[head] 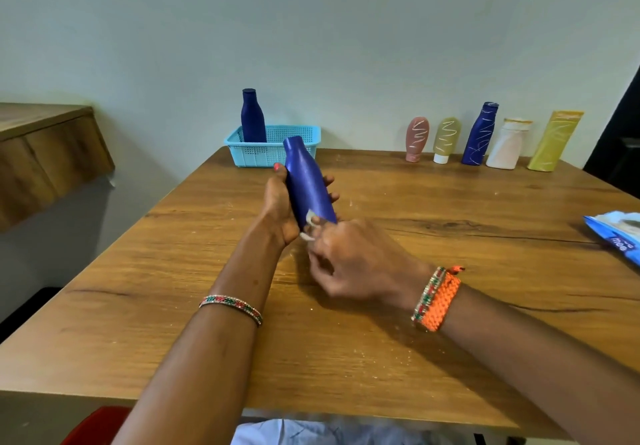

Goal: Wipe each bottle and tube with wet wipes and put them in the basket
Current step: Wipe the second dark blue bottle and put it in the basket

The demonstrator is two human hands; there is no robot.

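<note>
**Blue bottle held above wooden table, wipe at its base**

A person's left hand (282, 202) grips a dark blue plastic bottle (309, 181) above a brown wood-grain table (450, 271), thumb on the near side and fingers curled round the far side, the cap end tilted away toward the wall. The right hand (360, 264) pinches a small crumpled white wet wipe (309, 226) against the bottle's lower end.

At the table's far edge sits a light blue perforated plastic basket (294, 143), with a second dark blue bottle (252, 115) standing upright in its left part. Well to the right, a row stands near the wall, each streaked with pale scribbles: a pink tube (417, 138), an olive tube with a white cap (446, 139), a third blue bottle (481, 134), a white bottle (507, 145) and a yellow tube (556, 141). A blue wet-wipe packet (618, 236) lies at the table's right edge. Beaded bangles ring both wrists; an orange braided band (441, 301) sits on the right.
</note>
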